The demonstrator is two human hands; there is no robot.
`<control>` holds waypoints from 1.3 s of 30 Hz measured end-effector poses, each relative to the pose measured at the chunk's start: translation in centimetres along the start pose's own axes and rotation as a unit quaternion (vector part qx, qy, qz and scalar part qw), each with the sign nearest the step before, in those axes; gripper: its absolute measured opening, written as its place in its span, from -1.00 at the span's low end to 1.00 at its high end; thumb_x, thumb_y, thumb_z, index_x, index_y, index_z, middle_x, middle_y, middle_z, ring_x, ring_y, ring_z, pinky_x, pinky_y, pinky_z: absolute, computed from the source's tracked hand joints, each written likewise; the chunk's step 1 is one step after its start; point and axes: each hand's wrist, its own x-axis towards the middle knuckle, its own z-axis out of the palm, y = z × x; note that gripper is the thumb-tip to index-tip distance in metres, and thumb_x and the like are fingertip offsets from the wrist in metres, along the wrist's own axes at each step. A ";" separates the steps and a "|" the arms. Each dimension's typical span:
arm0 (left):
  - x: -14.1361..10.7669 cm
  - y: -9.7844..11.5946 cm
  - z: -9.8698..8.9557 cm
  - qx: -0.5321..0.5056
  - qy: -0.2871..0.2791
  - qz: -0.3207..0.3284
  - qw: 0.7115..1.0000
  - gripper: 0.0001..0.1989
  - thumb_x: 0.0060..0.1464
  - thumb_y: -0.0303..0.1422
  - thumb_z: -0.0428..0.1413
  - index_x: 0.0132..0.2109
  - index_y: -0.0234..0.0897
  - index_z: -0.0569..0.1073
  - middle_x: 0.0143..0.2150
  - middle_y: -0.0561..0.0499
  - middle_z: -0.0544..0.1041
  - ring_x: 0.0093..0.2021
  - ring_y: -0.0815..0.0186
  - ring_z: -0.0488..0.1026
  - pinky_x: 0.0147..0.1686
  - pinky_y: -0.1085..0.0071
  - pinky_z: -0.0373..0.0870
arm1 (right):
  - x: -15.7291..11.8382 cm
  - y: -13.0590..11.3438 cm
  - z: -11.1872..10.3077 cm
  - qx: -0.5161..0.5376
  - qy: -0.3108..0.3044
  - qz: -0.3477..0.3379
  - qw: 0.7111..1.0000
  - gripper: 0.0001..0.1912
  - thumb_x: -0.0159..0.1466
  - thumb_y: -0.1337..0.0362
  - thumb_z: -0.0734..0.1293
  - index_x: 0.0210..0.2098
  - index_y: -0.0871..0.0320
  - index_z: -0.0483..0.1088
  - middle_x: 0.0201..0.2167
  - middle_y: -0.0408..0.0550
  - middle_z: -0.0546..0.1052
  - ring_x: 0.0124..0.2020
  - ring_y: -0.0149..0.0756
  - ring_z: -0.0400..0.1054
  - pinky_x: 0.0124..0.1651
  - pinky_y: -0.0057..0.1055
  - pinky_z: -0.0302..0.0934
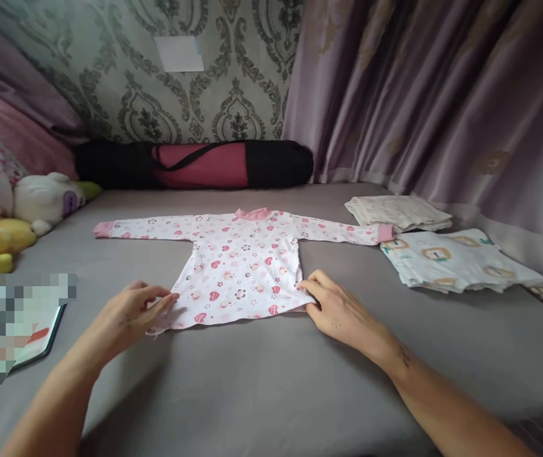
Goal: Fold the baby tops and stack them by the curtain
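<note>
A small long-sleeved shirt, white with pink hearts and little figures, lies spread on a grey sheet. Its pink collar points away from me and both sleeves stretch out to the sides. My left hand pinches the bottom left corner of the hem. At the bottom right corner, my right hand grips the hem between thumb and fingers. The right cuff reaches the edge of a folded stack of lion-print clothes.
Behind that stack sits another folded cream pile. A long black and red bag lies along the wall. On the left are a white plush toy, a yellow plush and a partly blurred flat object. Purple curtains hang at right.
</note>
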 end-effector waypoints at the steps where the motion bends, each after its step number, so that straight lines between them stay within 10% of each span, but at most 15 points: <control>1: 0.0 1.2 0.3 0.028 0.025 0.040 0.998 -0.50 -0.07 0.14 0.08 -0.23 -0.15 0.60 -0.33 -0.09 0.50 -0.42 0.18 0.41 -0.39 0.30 0.34 | 0.0 -0.1 -0.1 -0.002 0.005 0.028 1.000 -0.66 0.25 0.45 0.18 -0.08 0.01 0.41 -0.14 -0.06 0.47 -0.22 -0.28 0.39 -0.17 -0.39 0.18; 7: -1.4 11.2 6.7 0.022 -0.061 0.354 0.933 -0.60 0.16 -0.10 0.08 0.12 -0.07 0.42 0.07 -0.16 0.50 0.03 0.06 0.45 0.01 0.19 0.40 | 0.4 -0.7 -0.3 0.084 0.018 0.069 0.994 -0.71 0.21 0.38 0.25 -0.06 0.05 0.31 -0.42 -0.19 0.48 -0.35 -0.30 0.38 -0.31 -0.43 0.08; 10: -2.0 14.4 11.5 0.021 -0.048 0.436 0.899 -0.35 0.06 -0.28 0.18 0.28 -0.16 0.19 0.12 -0.23 0.44 0.10 0.01 0.40 0.02 0.14 0.40 | 0.5 -0.7 0.2 0.161 0.061 0.076 0.982 -0.76 0.20 0.35 0.28 -0.13 0.06 0.25 -0.41 -0.20 0.48 -0.37 -0.33 0.37 -0.32 -0.44 0.11; 17: -0.9 15.1 14.9 0.022 0.025 0.289 0.957 -0.72 0.21 -0.39 -0.10 0.06 -0.22 0.29 -0.25 -0.07 0.54 -0.23 0.19 0.51 -0.28 0.32 0.39 | 3.0 2.1 -0.6 0.359 -0.006 0.012 0.933 -0.76 0.23 0.28 0.31 -0.10 0.09 0.28 -0.37 -0.18 0.56 -0.39 -0.35 0.43 -0.29 -0.43 0.27; 22: -0.4 14.8 12.8 -0.086 0.088 0.157 0.980 -0.81 0.24 -0.23 -0.03 -0.16 -0.18 0.43 -0.40 0.04 0.53 -0.45 0.32 0.45 -0.38 0.43 0.33 | 8.3 5.8 -1.4 0.065 0.113 0.010 0.991 -0.76 0.26 0.46 0.22 -0.16 0.13 0.44 -0.12 -0.02 0.56 -0.10 -0.22 0.43 -0.06 -0.35 0.24; 28: -1.1 15.3 12.5 -0.196 0.112 0.150 0.963 -0.75 0.20 -0.15 0.04 -0.11 -0.21 0.43 -0.31 0.03 0.52 -0.47 0.37 0.40 -0.44 0.45 0.33 | 12.6 7.5 -0.1 -0.183 0.062 -0.062 0.979 -0.60 0.32 0.54 0.11 0.00 0.12 0.42 0.07 0.08 0.44 0.05 -0.16 0.31 -0.07 -0.31 0.20; 33: -1.4 15.4 13.4 -0.235 0.026 0.175 0.956 -0.67 0.15 -0.23 0.08 0.04 -0.22 0.33 -0.30 0.06 0.47 -0.43 0.39 0.37 -0.43 0.46 0.32 | 13.8 8.2 -0.7 -0.263 0.041 -0.095 0.959 -0.66 0.42 0.44 0.07 -0.10 0.15 0.47 -0.05 0.07 0.51 0.01 -0.16 0.29 -0.06 -0.30 0.14; 39: -1.8 15.8 14.7 -0.147 -0.081 0.219 0.961 -0.90 0.11 -0.36 0.08 -0.26 -0.24 0.48 -0.39 0.05 0.45 -0.42 0.38 0.35 -0.39 0.45 0.26 | 15.0 9.4 -1.1 -0.330 0.036 -0.140 0.933 -0.67 0.43 0.45 0.08 -0.14 0.17 0.48 -0.09 0.04 0.53 -0.06 -0.21 0.30 -0.08 -0.31 0.11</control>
